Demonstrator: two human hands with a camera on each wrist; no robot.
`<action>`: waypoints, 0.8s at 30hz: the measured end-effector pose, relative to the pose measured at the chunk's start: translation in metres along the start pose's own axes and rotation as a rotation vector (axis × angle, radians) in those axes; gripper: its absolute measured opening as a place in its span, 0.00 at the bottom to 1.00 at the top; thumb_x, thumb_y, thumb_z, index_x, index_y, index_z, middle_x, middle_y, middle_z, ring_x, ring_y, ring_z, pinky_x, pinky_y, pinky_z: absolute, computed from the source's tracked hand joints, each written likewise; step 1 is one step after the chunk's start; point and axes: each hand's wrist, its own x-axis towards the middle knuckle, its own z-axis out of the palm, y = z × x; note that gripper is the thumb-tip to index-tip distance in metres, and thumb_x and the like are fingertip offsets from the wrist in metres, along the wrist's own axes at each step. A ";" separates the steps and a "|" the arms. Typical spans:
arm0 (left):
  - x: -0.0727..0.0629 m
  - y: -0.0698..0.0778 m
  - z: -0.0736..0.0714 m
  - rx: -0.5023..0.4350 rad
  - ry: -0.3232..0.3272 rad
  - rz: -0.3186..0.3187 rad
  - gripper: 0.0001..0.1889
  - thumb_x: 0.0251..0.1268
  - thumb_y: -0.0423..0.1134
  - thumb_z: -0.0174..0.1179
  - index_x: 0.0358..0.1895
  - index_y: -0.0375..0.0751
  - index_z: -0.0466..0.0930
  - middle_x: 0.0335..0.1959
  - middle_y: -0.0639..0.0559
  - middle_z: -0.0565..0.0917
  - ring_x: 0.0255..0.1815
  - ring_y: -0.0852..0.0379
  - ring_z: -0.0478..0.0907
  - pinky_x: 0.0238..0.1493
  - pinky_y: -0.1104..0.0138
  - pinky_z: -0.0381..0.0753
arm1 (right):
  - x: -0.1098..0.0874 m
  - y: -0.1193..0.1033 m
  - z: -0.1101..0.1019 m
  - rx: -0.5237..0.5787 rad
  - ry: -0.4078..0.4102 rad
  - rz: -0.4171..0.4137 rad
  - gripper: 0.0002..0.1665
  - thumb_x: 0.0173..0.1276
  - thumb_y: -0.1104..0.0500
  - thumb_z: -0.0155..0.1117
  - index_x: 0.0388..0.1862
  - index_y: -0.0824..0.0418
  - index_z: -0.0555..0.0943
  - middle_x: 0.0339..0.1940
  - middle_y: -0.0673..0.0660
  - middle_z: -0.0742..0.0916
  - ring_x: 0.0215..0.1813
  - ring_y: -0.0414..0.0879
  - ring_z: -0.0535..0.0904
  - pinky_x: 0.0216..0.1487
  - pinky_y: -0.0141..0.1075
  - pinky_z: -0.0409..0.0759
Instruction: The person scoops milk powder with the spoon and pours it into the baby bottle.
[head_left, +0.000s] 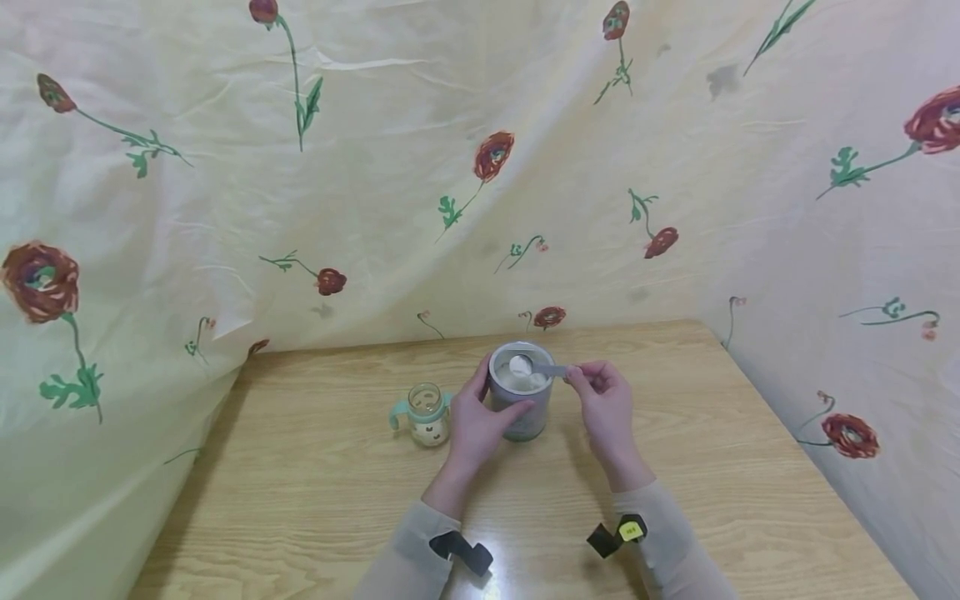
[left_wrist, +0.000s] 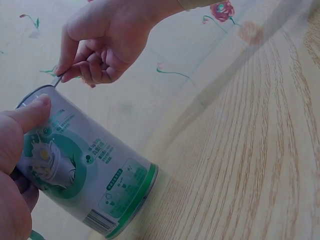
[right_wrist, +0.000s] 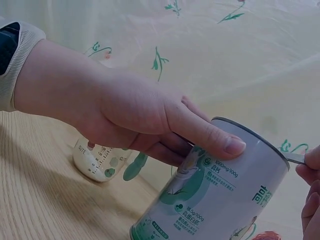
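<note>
A white and green milk powder can (head_left: 528, 418) stands uncovered on the table, pale powder visible inside. My left hand (head_left: 480, 421) grips its left side, the thumb across the front. Between thumb and fingers, my right hand (head_left: 606, 408) pinches the handle of a grey scoop (head_left: 550, 369) at the can's right rim. The scoop's bowl lies over the can's mouth and holds white powder. In the left wrist view, the right hand (left_wrist: 107, 42) is just above the rim and most of the scoop is hidden. Left of the can, near the left hand, stands a baby bottle (head_left: 429, 425).
The bottle is lidless, with mint-green handles (head_left: 399, 414) and measuring marks. Everything stands on a light wooden table (head_left: 315, 483). A cream cloth with red flowers (head_left: 390, 167) hangs behind the table and along its sides.
</note>
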 end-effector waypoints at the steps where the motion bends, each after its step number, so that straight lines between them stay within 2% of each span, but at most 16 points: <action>1: 0.000 0.000 0.000 0.001 -0.001 0.005 0.52 0.53 0.44 0.86 0.80 0.36 0.68 0.76 0.50 0.76 0.77 0.52 0.71 0.76 0.61 0.72 | 0.000 0.000 0.000 0.001 0.000 0.002 0.10 0.79 0.64 0.67 0.49 0.72 0.79 0.35 0.48 0.89 0.46 0.47 0.87 0.54 0.31 0.82; 15: -0.002 0.000 -0.001 -0.001 0.007 0.014 0.52 0.52 0.43 0.86 0.80 0.35 0.69 0.75 0.49 0.77 0.77 0.52 0.72 0.76 0.61 0.72 | 0.000 -0.001 -0.001 -0.020 -0.003 0.013 0.09 0.79 0.65 0.67 0.49 0.71 0.80 0.37 0.50 0.89 0.45 0.44 0.86 0.55 0.30 0.83; 20: -0.001 0.001 -0.002 0.012 0.001 0.011 0.51 0.52 0.43 0.86 0.80 0.38 0.69 0.76 0.50 0.76 0.77 0.51 0.71 0.76 0.61 0.72 | -0.001 -0.003 -0.001 -0.011 -0.013 0.033 0.11 0.79 0.64 0.67 0.51 0.71 0.80 0.38 0.50 0.89 0.46 0.42 0.86 0.57 0.31 0.81; 24: 0.000 0.003 -0.002 0.036 -0.022 0.004 0.51 0.54 0.44 0.85 0.81 0.39 0.67 0.77 0.49 0.74 0.78 0.50 0.70 0.77 0.59 0.71 | -0.001 -0.005 -0.001 0.014 -0.020 0.068 0.11 0.79 0.61 0.68 0.50 0.68 0.81 0.38 0.48 0.90 0.46 0.44 0.83 0.52 0.33 0.76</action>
